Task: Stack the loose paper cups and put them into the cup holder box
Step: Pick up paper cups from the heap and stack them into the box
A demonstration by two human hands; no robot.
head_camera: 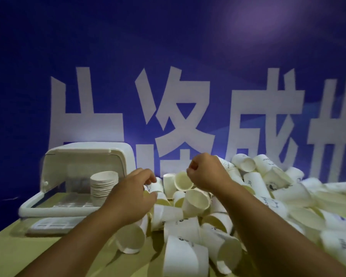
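Note:
A big heap of loose white paper cups (196, 202) covers the middle and right of the table. The white cup holder box (54, 205) stands at the left with its lid (84, 156) swung up; a short stack of cups (103, 183) stands inside it. My left hand (131, 194) reaches over the heap's left edge, its fingers and thumb curled round a cup lying on its side (157, 186). Further back, my right hand (206, 174) has its fingers curled and pinches the rim of a cup (182, 181) whose mouth faces me.
A blue wall with large white characters (180, 108) rises right behind the table. A flat white ribbed panel (52, 224) lies in front of the box. Bare yellowish tabletop (28, 254) shows at the front left. Cups spill to the right edge (328, 212).

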